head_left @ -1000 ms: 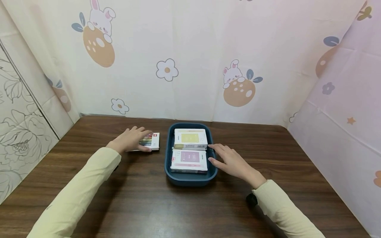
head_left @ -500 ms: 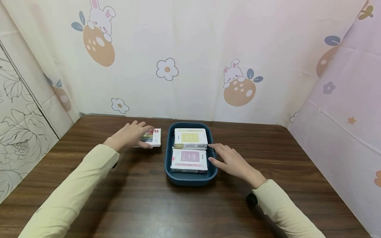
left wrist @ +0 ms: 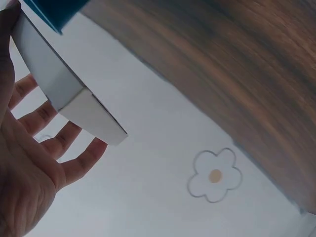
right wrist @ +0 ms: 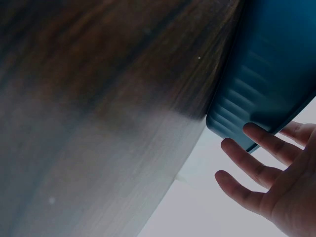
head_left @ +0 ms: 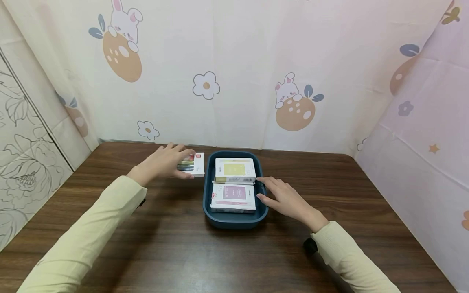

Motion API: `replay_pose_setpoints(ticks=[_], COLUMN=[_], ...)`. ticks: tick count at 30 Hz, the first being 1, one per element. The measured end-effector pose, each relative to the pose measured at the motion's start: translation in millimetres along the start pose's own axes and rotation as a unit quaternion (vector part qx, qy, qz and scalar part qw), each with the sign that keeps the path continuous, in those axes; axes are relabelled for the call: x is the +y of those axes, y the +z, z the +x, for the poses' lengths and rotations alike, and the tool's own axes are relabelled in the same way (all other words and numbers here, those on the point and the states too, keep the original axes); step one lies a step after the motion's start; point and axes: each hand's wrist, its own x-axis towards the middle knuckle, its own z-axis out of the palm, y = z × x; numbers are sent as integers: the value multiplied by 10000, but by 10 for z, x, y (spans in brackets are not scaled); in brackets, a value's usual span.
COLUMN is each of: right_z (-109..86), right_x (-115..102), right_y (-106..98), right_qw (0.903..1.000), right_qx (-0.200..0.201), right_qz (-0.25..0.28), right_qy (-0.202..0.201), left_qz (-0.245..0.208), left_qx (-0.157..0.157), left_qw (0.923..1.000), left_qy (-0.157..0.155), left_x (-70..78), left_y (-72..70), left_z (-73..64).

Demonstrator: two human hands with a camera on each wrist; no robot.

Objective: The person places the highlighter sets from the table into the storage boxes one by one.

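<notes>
My left hand point(head_left: 164, 164) grips a flat white box point(head_left: 199, 165) between thumb and fingers, just left of the blue plastic basket. Coloured sticks show on the box's top; the hand covers its left part. In the left wrist view the box point(left wrist: 94, 118) is clear of the table, its plain side and end showing. Inside the basket point(head_left: 234, 224) lie two white boxes, a yellow-labelled one point(head_left: 234, 169) behind a purple-labelled one point(head_left: 233, 196). My right hand point(head_left: 287, 200) rests at the basket's right rim, fingers loosely extended; the basket's side point(right wrist: 256, 94) fills the right wrist view's upper right.
A dark wood table point(head_left: 176, 252) carries everything. Behind it hangs a pale curtain point(head_left: 242, 49) printed with rabbits and flowers, continuing along the right side. A panel with line-drawn flowers point(head_left: 25, 162) stands at the left.
My left hand has lifted the white box and moved it right and slightly away, closer to the basket. The right hand and the basket have stayed in place.
</notes>
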Motion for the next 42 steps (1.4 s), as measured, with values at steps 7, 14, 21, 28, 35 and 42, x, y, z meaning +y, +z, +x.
replay_pose_setpoints(ticks=[7, 14, 21, 28, 35, 42], right_z=[-6, -6, -4, -10, -9, -7], right_x=[0, -5, -15, -10, -3, -2], right_y=[-6, -13, -11, -8, -12, -13], right_qw=[10000, 10000, 10000, 10000, 10000, 9999], right_qx=[7, -20, -41, -36, -57, -75], right_qz=[-17, 10, 34, 25, 68, 91], right_qy=[-5, -11, -6, 16, 13, 14], left_qz=[121, 230, 316, 548, 709, 680], left_qx=[119, 149, 217, 191, 347, 428], left_qw=[9995, 9986, 9970, 9944, 9905, 9902], left_qy=[249, 452, 674, 878, 1125, 1144], left_x=[198, 406, 654, 891, 1074, 1222], left_y=[-35, -9, 25, 74, 120, 173], left_z=[43, 76, 106, 179, 237, 289])
